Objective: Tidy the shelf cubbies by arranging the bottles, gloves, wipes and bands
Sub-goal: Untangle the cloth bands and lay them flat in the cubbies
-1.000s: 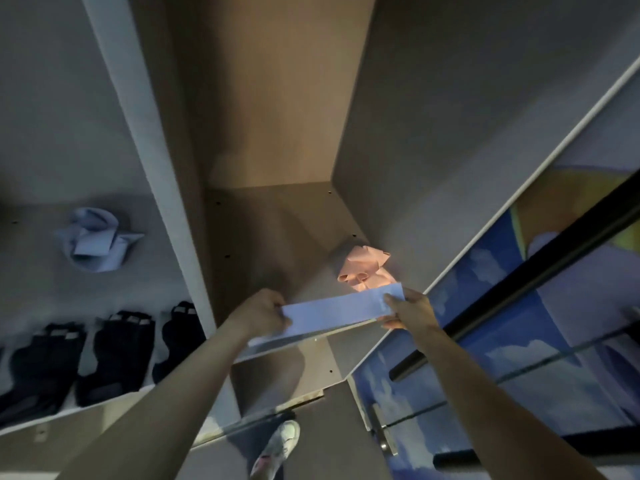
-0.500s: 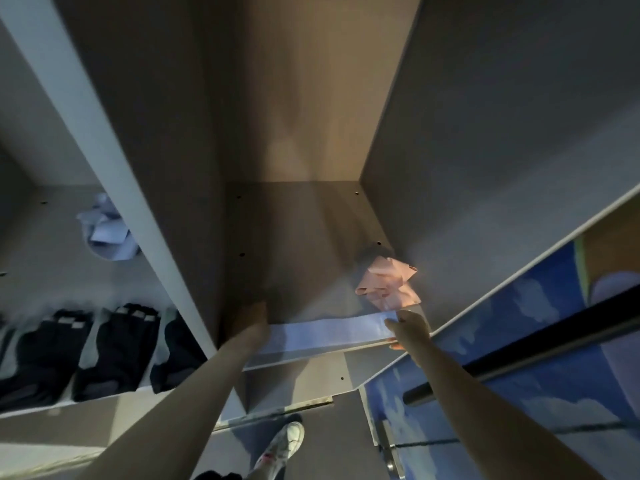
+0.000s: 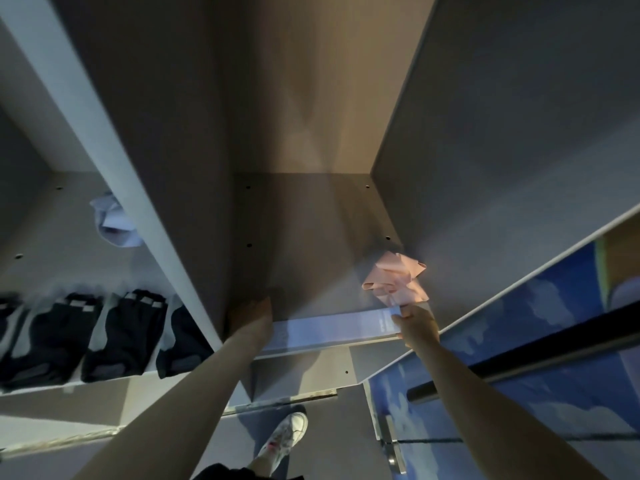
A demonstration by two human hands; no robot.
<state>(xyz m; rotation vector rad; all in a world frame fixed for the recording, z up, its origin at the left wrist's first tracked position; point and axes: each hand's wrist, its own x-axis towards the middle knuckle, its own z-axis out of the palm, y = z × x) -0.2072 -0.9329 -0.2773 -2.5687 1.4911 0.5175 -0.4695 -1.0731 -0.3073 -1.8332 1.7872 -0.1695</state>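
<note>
A pale blue band (image 3: 332, 330) is laid flat along the front edge of the middle cubby's shelf (image 3: 311, 258), with bare shelf floor behind it up to the back wall. Its left end is gripped by the left hand (image 3: 254, 311), pressed close to the divider panel (image 3: 114, 161), and its right end is pinched by the right hand (image 3: 415, 322). A crumpled pink band (image 3: 394, 280) lies just behind the right hand; black gloves (image 3: 114, 334) are lined up in the left cubby.

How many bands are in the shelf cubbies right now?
3. A light blue band lies flat along the middle cubby's front edge, held by both hands. A crumpled pink band sits behind its right end. A bunched pale blue band sits in the left cubby, partly hidden.
</note>
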